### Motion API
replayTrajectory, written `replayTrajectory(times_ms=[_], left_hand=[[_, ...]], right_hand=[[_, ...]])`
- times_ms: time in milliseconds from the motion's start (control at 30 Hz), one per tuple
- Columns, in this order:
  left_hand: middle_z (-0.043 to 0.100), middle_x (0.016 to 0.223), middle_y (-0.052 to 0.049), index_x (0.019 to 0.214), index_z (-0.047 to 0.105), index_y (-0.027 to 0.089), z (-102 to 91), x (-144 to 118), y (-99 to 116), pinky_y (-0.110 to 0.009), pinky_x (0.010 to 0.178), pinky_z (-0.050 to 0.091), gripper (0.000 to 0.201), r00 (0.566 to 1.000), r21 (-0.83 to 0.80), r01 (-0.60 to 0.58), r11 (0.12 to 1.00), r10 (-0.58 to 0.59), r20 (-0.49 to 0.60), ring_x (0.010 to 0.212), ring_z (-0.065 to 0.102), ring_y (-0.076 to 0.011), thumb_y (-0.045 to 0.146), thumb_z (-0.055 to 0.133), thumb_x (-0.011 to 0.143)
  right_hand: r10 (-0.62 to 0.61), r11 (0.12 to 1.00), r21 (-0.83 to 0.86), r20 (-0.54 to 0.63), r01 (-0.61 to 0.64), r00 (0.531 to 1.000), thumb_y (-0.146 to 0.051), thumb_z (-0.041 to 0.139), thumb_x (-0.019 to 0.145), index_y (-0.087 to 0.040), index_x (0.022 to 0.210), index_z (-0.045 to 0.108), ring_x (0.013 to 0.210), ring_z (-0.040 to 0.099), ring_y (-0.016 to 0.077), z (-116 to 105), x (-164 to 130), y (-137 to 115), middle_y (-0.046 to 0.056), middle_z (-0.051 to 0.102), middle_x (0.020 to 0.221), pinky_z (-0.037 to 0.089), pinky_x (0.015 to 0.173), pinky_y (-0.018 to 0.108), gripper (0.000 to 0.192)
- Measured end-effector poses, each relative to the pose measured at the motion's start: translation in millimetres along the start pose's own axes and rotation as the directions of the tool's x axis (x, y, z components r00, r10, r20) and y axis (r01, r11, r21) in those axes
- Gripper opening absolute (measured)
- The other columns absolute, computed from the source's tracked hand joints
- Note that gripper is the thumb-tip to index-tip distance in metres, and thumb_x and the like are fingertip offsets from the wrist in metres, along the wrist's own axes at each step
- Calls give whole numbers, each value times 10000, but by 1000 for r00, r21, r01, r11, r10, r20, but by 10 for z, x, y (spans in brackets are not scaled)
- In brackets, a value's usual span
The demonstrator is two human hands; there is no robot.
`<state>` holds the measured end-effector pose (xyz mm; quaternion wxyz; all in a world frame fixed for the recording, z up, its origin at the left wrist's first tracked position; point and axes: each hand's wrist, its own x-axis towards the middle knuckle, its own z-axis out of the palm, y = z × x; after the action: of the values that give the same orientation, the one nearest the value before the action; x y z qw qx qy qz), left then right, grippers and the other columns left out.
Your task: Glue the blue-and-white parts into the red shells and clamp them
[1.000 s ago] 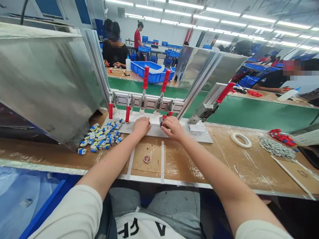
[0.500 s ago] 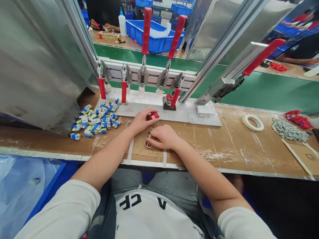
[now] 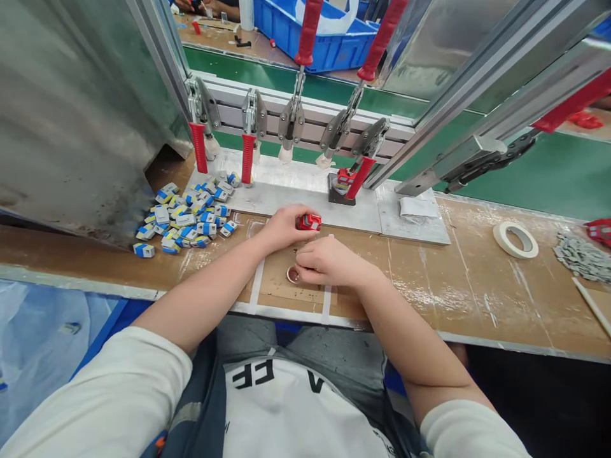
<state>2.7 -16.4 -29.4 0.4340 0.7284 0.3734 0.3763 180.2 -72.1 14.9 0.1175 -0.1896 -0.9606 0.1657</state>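
My left hand (image 3: 286, 228) grips a small red plastic piece (image 3: 309, 222), shaped like a toy car body, between thumb and fingers. Close to it, my right hand (image 3: 327, 262) is closed in a pinch; what its fingertips hold, if anything, is hidden. Beside those fingertips a small round dish (image 3: 292, 275) with reddish-brown contents sits on a taped cardboard patch (image 3: 272, 294). Beyond both hands, another red piece (image 3: 345, 177) rests in a black block (image 3: 340, 197) beneath a red-handled toggle clamp (image 3: 361, 178).
Small blue, yellow and grey pieces (image 3: 186, 219) lie heaped at left, beside a metal panel (image 3: 71, 114). Several clamps line a metal rail (image 3: 224, 95) over a pale plate (image 3: 272, 194). At right are a tape roll (image 3: 515, 240) and grey parts (image 3: 581, 256). A blue bin (image 3: 329, 56) stands beyond.
The head view has shifted, so the scene sits differently in the picture. My left hand still holds the red piece, now turned somewhat. My right hand remains pinched by the dish.
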Motion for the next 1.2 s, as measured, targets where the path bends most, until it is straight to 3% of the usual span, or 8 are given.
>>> replayTrajectory(times_ms=[167,400,467,567,633,667,967,1200], left_hand=[[727,1042,-59,1030,776,174,-11,2,20,-317,845,562,310,997,-31,30,999,-28,71,929,695,-201,259,824,736],[702,967,-37,967,771,188,-49,10,66,-312,791,547,276,991,10,78,997,-79,111,858,675,-187,277,832,712],[696,960,-35,952,766,192,-56,12,80,-312,776,544,269,989,34,91,995,-95,116,855,672,-189,291,835,711],[688,957,-29,951,761,199,-62,20,104,-311,755,538,285,983,58,120,991,-126,131,837,666,-185,316,847,705],[684,969,-29,950,757,200,-61,25,117,-312,757,537,297,980,62,133,989,-141,143,826,661,-178,336,853,704],[682,976,-31,947,753,199,-59,27,120,-313,757,536,301,979,61,136,989,-144,145,827,660,-177,347,855,706],[673,956,-30,942,740,192,-39,27,98,-309,748,537,310,980,70,133,989,-141,138,808,648,-172,365,855,712],[689,971,-38,962,755,191,-41,23,105,-313,750,538,310,978,88,151,985,-161,130,834,656,-183,358,854,720]], right_hand=[[119,956,284,-159,-71,980,-271,492,1025,-225,643,317,564,339,118,132,-77,105,-48,360,577,245,597,292,423],[137,880,475,-300,23,944,-291,511,1016,-235,631,258,529,264,105,121,-158,186,-60,269,575,239,553,294,464],[242,866,500,-437,10,866,-311,519,1008,-234,618,277,524,273,104,96,-196,241,-55,278,572,238,545,294,466],[489,832,544,-621,-112,613,-333,531,990,-232,604,313,537,308,112,68,-240,358,-47,307,570,260,558,295,455],[600,790,572,-642,-223,477,-356,541,977,-230,602,330,559,323,118,60,-242,432,-43,321,578,278,577,296,449],[630,771,580,-631,-265,452,-374,545,973,-229,603,336,570,325,120,59,-234,461,-41,324,585,285,584,297,449],[679,729,579,-541,-367,496,-497,526,993,-233,621,323,616,318,128,93,-161,520,-37,309,616,302,610,296,500],[661,744,554,-527,-374,535,-422,538,959,-235,614,272,599,284,117,87,-197,517,-43,263,606,251,597,298,474]])
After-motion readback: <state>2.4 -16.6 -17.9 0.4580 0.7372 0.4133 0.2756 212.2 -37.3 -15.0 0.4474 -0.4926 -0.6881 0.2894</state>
